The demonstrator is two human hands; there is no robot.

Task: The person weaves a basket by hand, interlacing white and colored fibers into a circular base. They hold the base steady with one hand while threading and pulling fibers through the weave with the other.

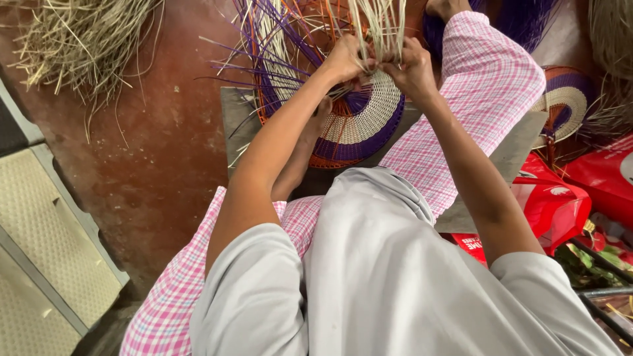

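I am looking down at both hands working at the top centre of the frame, over a round woven piece (362, 122) in cream and purple with orange ribs. The left hand (344, 59) is closing around a bunch of pale upright strands (379, 26), and the right hand (412, 66) is pinching the same bunch just beside it — the 2 hands are nearly touching. The woven piece is resting on a grey board (521, 148) across the lap, with a bare foot (316, 122) pressing its left edge.

I am judging the strands as light, springy and thin — they are likely to slip through a loose pinch and may kink if bent sharply, so a grip close to the woven rim looks best. The woven disc itself seems stiffer and light, best held at its finished part rather than by the loose purple ends (244, 59) fanning out to the left.

A heap of dry straw (79, 46) is lying at the upper left on the red floor, a second woven piece (567, 99) is sitting at the right, and red bags (560, 204) are lying below it.
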